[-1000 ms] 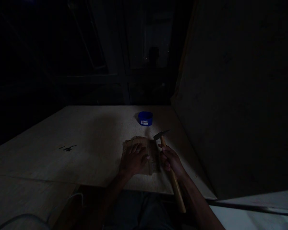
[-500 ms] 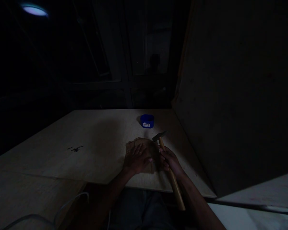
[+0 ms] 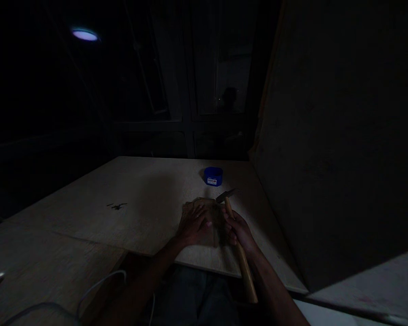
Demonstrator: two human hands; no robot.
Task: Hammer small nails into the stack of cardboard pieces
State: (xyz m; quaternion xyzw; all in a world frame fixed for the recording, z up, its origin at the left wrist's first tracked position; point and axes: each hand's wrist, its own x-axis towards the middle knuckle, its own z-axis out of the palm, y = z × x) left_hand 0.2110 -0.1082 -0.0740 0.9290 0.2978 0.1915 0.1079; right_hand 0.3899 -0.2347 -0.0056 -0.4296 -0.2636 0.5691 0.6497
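My right hand (image 3: 238, 230) is wrapped round the wooden handle of a hammer (image 3: 247, 278), whose dark metal head points away from me, just above the table. Under my left hand (image 3: 193, 226) lies a brown, flat piece that looks like cardboard (image 3: 204, 202); the fingers are stretched out and press on it. The hammer head is over or beside the far right edge of this piece; in the dim light I cannot tell if they touch. Beyond it stands a blue plastic container (image 3: 213, 177) with a white label.
Several small dark pieces, perhaps nails (image 3: 117, 206), lie on the left of the wooden table (image 3: 149, 235). A tall dark panel (image 3: 326, 181) rises along the right side. A pale cable (image 3: 102, 281) loops at the lower left.
The view has turned slightly left, so the table and objects appear shifted right. My hands stay in nearly the same positions, left hand on the brown piece and right hand on the hammer.
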